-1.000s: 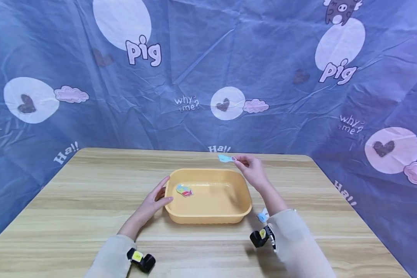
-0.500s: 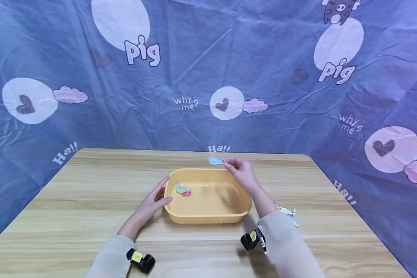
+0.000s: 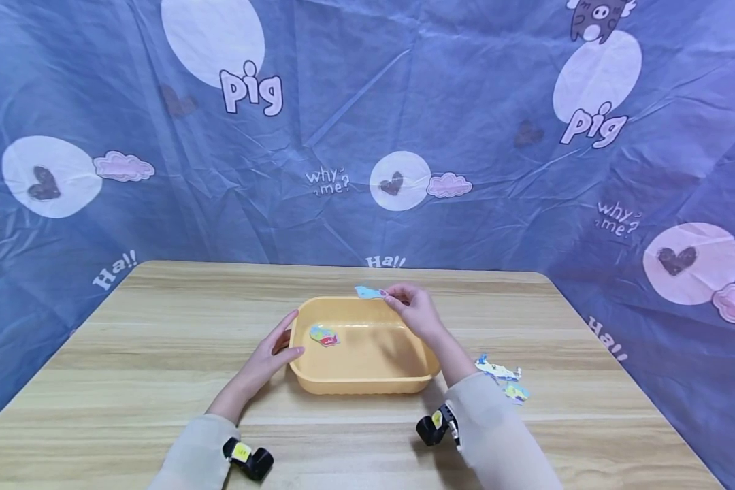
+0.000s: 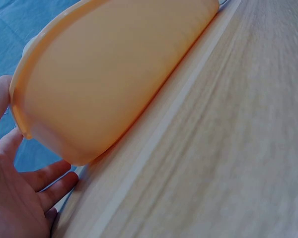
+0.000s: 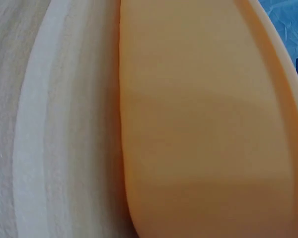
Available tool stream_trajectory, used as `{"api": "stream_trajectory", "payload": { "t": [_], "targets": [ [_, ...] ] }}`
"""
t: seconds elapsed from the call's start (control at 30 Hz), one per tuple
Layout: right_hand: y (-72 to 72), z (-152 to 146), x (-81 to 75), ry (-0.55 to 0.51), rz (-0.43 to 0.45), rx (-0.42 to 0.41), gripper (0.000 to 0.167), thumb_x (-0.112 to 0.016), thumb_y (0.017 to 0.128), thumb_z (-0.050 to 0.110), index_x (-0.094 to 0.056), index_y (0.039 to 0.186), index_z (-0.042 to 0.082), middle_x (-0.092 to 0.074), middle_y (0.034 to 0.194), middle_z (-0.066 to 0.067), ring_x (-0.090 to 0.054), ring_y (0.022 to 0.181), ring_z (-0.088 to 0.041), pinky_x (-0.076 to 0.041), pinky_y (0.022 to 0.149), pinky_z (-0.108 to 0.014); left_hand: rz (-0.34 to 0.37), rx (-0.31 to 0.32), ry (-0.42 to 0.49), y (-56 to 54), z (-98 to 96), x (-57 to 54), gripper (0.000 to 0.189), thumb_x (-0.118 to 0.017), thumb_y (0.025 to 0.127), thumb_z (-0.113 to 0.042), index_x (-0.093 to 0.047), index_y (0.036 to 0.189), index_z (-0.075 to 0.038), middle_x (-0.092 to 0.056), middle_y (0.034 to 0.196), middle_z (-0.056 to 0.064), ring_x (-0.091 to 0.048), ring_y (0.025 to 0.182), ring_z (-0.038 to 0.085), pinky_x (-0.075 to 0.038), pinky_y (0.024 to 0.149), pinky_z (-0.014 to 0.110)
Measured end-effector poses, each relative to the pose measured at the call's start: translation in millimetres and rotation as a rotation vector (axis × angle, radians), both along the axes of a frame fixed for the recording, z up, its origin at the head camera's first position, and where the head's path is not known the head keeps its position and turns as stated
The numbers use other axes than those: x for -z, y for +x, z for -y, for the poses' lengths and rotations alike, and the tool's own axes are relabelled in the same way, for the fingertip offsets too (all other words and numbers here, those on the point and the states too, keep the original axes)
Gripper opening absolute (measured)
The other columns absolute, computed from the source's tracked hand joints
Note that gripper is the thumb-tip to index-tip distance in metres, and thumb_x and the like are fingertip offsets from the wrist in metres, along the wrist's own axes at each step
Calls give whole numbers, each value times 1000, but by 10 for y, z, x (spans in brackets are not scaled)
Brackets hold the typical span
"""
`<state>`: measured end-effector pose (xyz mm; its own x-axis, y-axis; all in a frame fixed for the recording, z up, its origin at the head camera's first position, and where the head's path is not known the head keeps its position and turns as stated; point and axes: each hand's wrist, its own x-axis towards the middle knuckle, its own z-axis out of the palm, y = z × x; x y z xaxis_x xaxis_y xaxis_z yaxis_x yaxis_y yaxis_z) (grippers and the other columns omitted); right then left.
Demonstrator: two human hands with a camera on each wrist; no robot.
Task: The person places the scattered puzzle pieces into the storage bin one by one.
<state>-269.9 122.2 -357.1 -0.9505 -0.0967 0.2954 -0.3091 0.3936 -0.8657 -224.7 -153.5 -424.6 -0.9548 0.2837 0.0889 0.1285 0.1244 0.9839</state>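
A yellow plastic basin (image 3: 367,386) stands on the wooden table. My left hand (image 3: 269,355) grips its left rim, thumb over the edge and fingers along the outside. In the left wrist view, the fingers (image 4: 54,186) show against the outer wall. My right hand (image 3: 418,312) pinches a small flat light-blue cutout (image 3: 369,292) by its right end, over the back rim. Inside the basin, toward the left, lies another flat cutout (image 3: 324,335), green, yellow and red. The right wrist view is filled by the basin wall (image 5: 203,124); the hand is out of sight there.
On the table right of the basin, beside the right forearm, lie a white and blue cutout (image 3: 498,369) and a yellow and light-blue cutout (image 3: 516,392). A blue printed cloth (image 3: 343,231) hangs behind the table (image 3: 159,327).
My right hand has moved left and slightly down with the light-blue cutout, from right of the basin to over its back rim. The cutouts at right came into sight. The left hand stayed put.
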Motion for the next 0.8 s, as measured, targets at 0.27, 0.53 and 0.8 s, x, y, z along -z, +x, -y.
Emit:
{"api": "stream_trajectory", "payload": {
  "t": [0.27, 0.53, 0.8],
  "targets": [
    [-4, 83, 62, -6, 20, -25, 10, -59, 79, 1, -61, 85, -7, -61, 78, -12, -54, 68, -12, -45, 63, -24, 29, 9, 11, 113, -38, -211, 65, -53, 84, -9, -19, 138, -17, -32, 129, 23, -32, 116, 34, -26, 95, 44],
    [-34, 138, 122, 32, 78, -29, 11, -60, 80, 5, -62, 86, -3, -62, 81, -8, -56, 74, -15, -46, 67, -26, 35, 9, 1, 156, -54, -290, 65, -52, 84, -8, -18, 139, -13, -32, 128, 25, -32, 116, 36, -26, 94, 45],
    [-33, 186, 140, 43, 123, -47, 12, -61, 79, 7, -63, 85, -2, -62, 81, -6, -55, 73, -14, -46, 66, -27, 28, 16, 2, 150, -46, -291, 65, -52, 84, -7, -17, 139, -13, -32, 128, 25, -32, 115, 36, -27, 94, 45]
  ]
}}
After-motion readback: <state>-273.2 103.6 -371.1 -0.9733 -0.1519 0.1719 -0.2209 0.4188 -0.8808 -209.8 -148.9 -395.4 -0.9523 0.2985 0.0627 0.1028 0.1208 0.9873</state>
